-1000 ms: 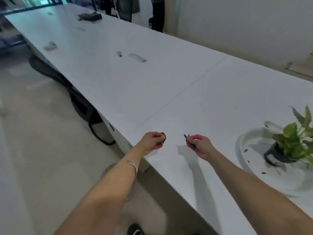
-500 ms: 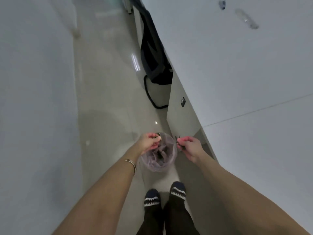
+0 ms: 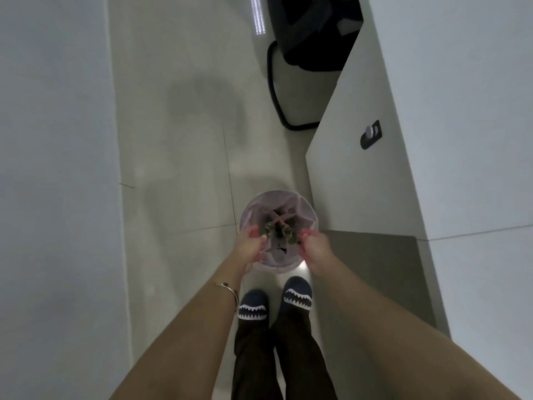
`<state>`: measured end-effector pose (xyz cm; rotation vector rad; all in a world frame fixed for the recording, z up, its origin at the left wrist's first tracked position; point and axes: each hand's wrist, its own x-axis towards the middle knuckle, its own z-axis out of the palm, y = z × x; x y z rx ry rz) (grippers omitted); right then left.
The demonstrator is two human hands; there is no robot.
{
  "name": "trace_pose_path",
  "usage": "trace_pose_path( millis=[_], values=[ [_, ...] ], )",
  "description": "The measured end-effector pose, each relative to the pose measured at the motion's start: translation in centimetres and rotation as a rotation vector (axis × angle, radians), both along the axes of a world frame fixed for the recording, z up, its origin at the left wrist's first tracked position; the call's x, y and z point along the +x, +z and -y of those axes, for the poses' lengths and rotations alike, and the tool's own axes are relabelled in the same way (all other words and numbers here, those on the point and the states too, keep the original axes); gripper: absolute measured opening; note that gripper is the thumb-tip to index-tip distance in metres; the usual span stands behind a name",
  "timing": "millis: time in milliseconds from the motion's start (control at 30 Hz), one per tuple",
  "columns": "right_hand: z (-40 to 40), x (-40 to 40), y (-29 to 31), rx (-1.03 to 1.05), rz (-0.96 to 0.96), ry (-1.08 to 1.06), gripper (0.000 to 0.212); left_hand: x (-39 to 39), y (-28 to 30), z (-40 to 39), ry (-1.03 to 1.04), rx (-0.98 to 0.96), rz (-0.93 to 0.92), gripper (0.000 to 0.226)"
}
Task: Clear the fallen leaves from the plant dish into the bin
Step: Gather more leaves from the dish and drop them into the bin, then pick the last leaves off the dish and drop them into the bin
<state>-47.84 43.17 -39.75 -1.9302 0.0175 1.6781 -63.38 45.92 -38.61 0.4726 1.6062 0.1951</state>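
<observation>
A small round bin point(image 3: 308, 208) with a pale purple liner stands on the floor beside the white table's end panel. Dark green and brown leaf pieces point(image 3: 279, 230) show inside its opening. My left hand point(image 3: 249, 246) hovers over the bin's left rim with curled fingers pointing inward. Over the right rim, my right hand point(image 3: 315, 245) has its fingertips drawn together. Leaf bits sit right at both sets of fingertips; blur hides whether they are held or lying loose in the bin. The plant dish is out of view.
The white table point(image 3: 461, 111) runs along the right, with a black lock point(image 3: 371, 134) on its side panel. A black chair base point(image 3: 291, 82) stands further ahead. A white wall point(image 3: 54, 168) closes the left side. My feet in shark-pattern slippers point(image 3: 275, 301) stand just behind the bin.
My view swung from the tabletop down to the floor. Both hands carried the leaf pieces off the table and now sit lower and closer together over the bin.
</observation>
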Motion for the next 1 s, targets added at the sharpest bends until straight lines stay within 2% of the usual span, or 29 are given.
trace_pose_path(
  millis=[100, 333, 367, 433, 467, 533, 567, 633, 667, 733, 767, 833, 867, 933, 967, 1000],
  values=[
    [0.2, 0.3, -1.9, -0.033, 0.017, -0.005, 0.031, 0.3, -1.9, 0.8, 0.023, -0.025, 0.005, 0.052],
    [0.9, 0.5, -0.3, -0.005, 0.014, -0.027, 0.025, 0.8, 0.9, 0.5, 0.063, -0.015, -0.049, 0.033],
    [0.6, 0.6, 2.1, 0.035, 0.032, -0.064, 0.026, 0.9, 3.5, -0.1, 0.060, 0.039, -0.045, 0.031],
    [0.2, 0.3, 3.3, 0.065, -0.022, -0.101, 0.028, 0.9, 4.5, -0.3, 0.046, 0.053, -0.046, 0.028],
    [-0.1, 0.5, 6.5, 0.113, -0.006, -0.136, 0.026, 1.1, 7.8, -1.0, 0.011, 0.109, -0.037, 0.026],
    [-0.4, 0.1, 7.8, 0.153, -0.054, -0.089, 0.028, 0.9, 8.3, -1.5, -0.015, 0.120, -0.053, 0.026],
    [0.0, 1.2, 12.2, 0.203, -0.015, -0.105, 0.029, 1.6, 12.7, -1.8, -0.071, 0.193, -0.036, 0.028],
    [-0.2, 1.6, 14.0, 0.242, -0.038, -0.084, 0.033, 1.6, 13.8, -2.3, -0.103, 0.204, -0.037, 0.033],
    [1.0, 3.3, 18.4, 0.287, 0.025, -0.128, 0.035, 2.8, 18.5, -2.3, -0.162, 0.278, 0.011, 0.035],
    [0.6, 3.7, 20.2, 0.335, 0.028, -0.088, 0.033, 2.2, 19.4, -3.2, -0.161, 0.290, 0.009, 0.036],
    [3.2, 6.5, 24.1, 0.374, 0.116, -0.159, 0.031, 5.0, 23.2, -2.9, -0.259, 0.371, 0.061, 0.035],
    [3.0, 6.9, 25.6, 0.406, 0.113, -0.093, 0.028, 4.3, 24.4, -4.2, -0.218, 0.415, 0.045, 0.035],
    [7.9, 10.4, 28.6, 0.424, 0.202, -0.210, 0.026, 8.8, 27.1, -2.5, -0.336, 0.471, 0.118, 0.034],
    [8.2, 11.4, 29.5, 0.444, 0.210, -0.197, 0.024, 8.8, 28.3, -3.4, -0.328, 0.490, 0.115, 0.033],
    [15.0, 15.0, 31.7, 0.443, 0.297, -0.350, 0.024, 14.8, 29.9, 0.1, -0.489, 0.511, 0.201, 0.032],
    [16.6, 16.2, 32.0, 0.461, 0.310, -0.378, 0.023, 16.0, 30.8, 0.6, -0.519, 0.514, 0.197, 0.032]
  ],
)
